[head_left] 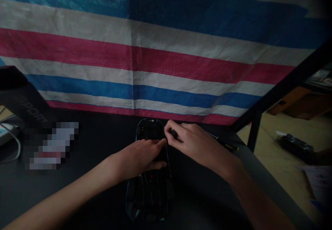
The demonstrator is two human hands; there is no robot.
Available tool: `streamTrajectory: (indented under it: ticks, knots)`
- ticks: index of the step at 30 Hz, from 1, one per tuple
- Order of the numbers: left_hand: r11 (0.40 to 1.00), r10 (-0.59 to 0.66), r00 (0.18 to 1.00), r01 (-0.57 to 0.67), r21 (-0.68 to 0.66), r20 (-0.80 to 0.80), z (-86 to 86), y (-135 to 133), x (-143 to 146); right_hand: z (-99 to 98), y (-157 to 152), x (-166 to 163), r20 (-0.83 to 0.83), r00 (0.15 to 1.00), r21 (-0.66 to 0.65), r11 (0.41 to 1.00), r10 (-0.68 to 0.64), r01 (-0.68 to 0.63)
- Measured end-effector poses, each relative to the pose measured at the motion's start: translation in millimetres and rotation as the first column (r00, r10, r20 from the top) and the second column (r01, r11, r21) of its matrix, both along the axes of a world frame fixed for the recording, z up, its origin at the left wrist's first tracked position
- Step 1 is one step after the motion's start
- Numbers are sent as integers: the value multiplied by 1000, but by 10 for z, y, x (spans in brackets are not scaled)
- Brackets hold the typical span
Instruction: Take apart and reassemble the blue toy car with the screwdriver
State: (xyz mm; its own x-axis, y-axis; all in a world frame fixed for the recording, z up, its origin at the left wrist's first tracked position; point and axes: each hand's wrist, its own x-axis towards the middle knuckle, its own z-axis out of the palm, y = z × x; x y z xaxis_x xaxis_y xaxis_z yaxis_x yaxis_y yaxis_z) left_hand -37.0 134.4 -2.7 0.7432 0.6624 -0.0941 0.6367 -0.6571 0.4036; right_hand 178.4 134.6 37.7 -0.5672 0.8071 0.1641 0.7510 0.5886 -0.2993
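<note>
A dark toy car (153, 195) lies lengthwise on the black tabletop, seemingly underside up, with light-blue edges and a tiny red spot near its middle. Across it lies my left hand (141, 157), gripping its body; thumb and index finger reach the right side. At the car's far right corner, my right hand (188, 138) is closed in a pinch. Between its thumb and fingers shows a small black part (172, 132), too dark to identify further. Whether that part touches the car is hidden by the fingers.
Thin yellow-and-black tools (228, 147), like screwdrivers, lie right of my right hand. A dark box (28, 102) marked SPORT, a cable (18, 147) and a blurred-out flat item (57, 143) are at left. A striped sheet (135, 57) hangs behind the table; a dark frame post (254, 129) stands right.
</note>
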Motion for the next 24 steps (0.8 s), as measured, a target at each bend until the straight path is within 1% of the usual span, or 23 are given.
streamTrajectory:
  ticks: [3, 7, 10, 11, 14, 15, 18, 19, 22, 23, 24]
  knots:
    - [1000, -3, 1000, 4, -11, 31, -3, 0, -9, 7, -45, 45, -47, 997, -18, 998, 55, -56]
    - [1000, -14, 998, 13, 23, 65, -42, 3, -27, 11, -83, 71, 14, 1000, -1, 1000, 7, -7]
    - [1000, -9, 997, 9, 1, 73, -36, -2, -30, 10, -79, 84, -47, 995, -2, 996, 86, -86]
    - [1000, -10, 997, 10, 1, 70, -28, -5, -29, 8, -73, 88, -65, 994, -2, 996, 91, -92]
    - [1000, -3, 998, 2, 18, 60, -9, -14, -25, 0, -54, 95, -36, 999, 4, 1000, 5, -5]
    - [1000, 1, 998, -2, 13, 56, -7, -15, -25, -2, -49, 96, -28, 1000, 2, 1000, 0, 0]
    - [1000, 2, 999, -1, -26, 51, -10, -12, -28, -2, -39, 95, -87, 993, -2, 996, 84, -84]
    - [1000, -3, 998, 5, -22, 56, -15, -9, -30, -2, -37, 93, -101, 992, -6, 997, 82, -83]
    - [1000, -10, 997, 9, 20, 73, -29, -1, -36, 1, -37, 87, -56, 998, 2, 1000, -21, 22]
    - [1000, -9, 997, 8, 24, 74, -30, 0, -36, 4, -40, 85, -46, 999, 2, 1000, -20, 20]
    - [1000, -10, 997, 9, 18, 73, -28, 1, -35, 6, -47, 82, -52, 999, 0, 1000, 11, -11]
